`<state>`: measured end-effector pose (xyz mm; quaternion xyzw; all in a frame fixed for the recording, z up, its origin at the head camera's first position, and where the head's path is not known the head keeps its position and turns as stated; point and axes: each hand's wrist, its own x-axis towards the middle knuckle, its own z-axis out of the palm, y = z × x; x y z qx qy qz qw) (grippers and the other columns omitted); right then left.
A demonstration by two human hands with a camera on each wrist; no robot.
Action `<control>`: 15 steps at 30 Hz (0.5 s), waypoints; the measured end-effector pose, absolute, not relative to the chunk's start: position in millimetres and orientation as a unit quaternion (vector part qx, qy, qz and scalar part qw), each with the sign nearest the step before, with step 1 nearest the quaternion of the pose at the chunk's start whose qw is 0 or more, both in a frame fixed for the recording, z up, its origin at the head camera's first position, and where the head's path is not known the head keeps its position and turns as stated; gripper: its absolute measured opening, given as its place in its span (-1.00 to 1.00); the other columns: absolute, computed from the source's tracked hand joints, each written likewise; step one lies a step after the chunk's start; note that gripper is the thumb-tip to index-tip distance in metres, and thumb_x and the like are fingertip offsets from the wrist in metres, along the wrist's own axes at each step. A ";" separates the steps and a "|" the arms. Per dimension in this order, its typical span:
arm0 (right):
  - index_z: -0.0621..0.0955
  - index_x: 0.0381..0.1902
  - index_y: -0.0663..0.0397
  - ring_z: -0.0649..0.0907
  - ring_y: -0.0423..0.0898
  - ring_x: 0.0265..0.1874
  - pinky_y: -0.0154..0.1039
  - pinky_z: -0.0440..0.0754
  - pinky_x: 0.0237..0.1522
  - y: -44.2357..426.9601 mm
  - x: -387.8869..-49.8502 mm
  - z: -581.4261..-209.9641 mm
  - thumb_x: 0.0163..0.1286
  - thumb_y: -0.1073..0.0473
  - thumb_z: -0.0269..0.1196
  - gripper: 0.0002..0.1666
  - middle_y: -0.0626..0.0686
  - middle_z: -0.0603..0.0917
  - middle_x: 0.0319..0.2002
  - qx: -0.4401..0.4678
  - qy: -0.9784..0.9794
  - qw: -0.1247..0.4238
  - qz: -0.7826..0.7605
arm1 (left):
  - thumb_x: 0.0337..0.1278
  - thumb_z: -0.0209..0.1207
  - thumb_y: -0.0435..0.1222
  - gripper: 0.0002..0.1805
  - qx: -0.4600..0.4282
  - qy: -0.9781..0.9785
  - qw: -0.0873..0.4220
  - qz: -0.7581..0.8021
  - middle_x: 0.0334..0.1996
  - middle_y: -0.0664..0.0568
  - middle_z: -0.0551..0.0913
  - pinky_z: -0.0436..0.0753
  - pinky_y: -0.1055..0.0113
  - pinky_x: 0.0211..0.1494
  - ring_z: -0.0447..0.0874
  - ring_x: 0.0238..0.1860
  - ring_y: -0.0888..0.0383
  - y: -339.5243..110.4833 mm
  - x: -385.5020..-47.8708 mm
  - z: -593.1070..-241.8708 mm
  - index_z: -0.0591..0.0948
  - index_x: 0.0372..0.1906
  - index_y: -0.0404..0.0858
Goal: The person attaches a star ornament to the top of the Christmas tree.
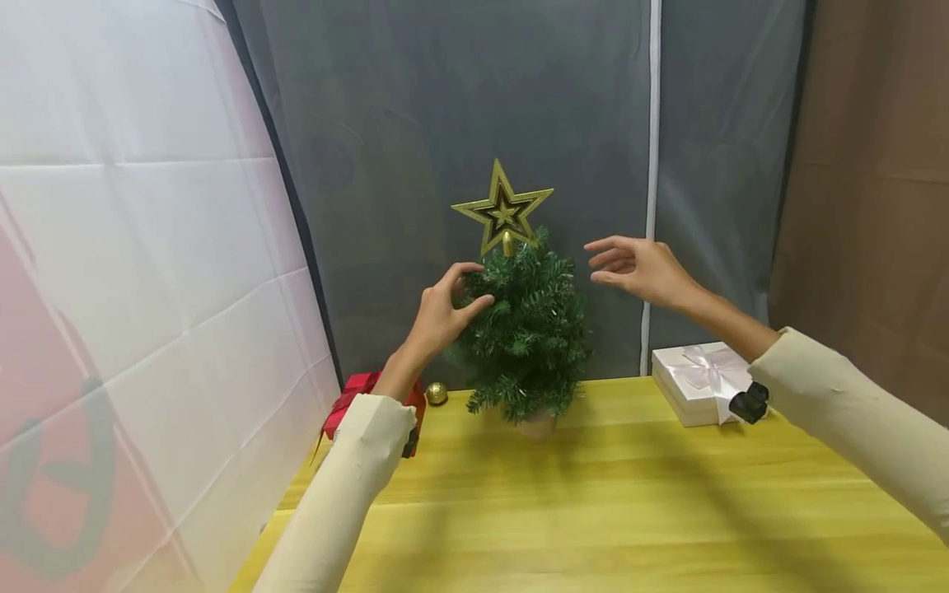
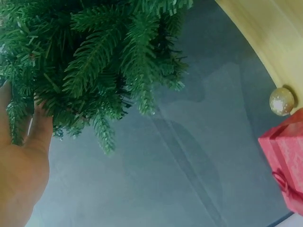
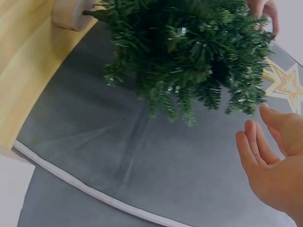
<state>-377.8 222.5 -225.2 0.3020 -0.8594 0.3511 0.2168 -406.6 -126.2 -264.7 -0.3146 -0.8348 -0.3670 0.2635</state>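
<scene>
A small green artificial Christmas tree point(image 1: 526, 329) stands upright on a round wooden base point(image 1: 537, 425). On its top sits a gold star tree topper point(image 1: 502, 210), tilted slightly. My left hand point(image 1: 439, 317) is at the tree's upper left side, thumb and fingers spread apart around branch tips. In the left wrist view, a sprig shows between the thumb and fingers of that hand point(image 2: 26, 165); whether it is touched I cannot tell. Off to the right of the treetop, my right hand point(image 1: 641, 268) hangs in the air with loosely bent fingers, holding nothing, apart from the branches.
A red gift box point(image 1: 354, 402) lies at the table's left, partly behind my left forearm. Beside it is a gold ball ornament point(image 1: 437, 394). On the right sits a white gift box point(image 1: 697, 380) with a pale ribbon bow. Grey cloth point(image 1: 415, 107) hangs behind the yellow wooden table point(image 1: 563, 511).
</scene>
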 end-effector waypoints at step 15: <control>0.60 0.32 0.16 0.76 0.21 -0.01 -0.03 0.69 0.11 247.4 -371.7 -251.4 0.46 0.21 0.38 -0.50 0.29 0.73 0.06 0.301 -0.867 0.209 0.339 | 0.40 0.33 -0.19 -0.33 -0.334 -0.836 0.260 -0.350 0.20 -0.14 0.69 0.72 0.03 -0.10 0.77 -0.07 -0.02 -136.8 -399.4 -257.8 0.38 0.52 -0.05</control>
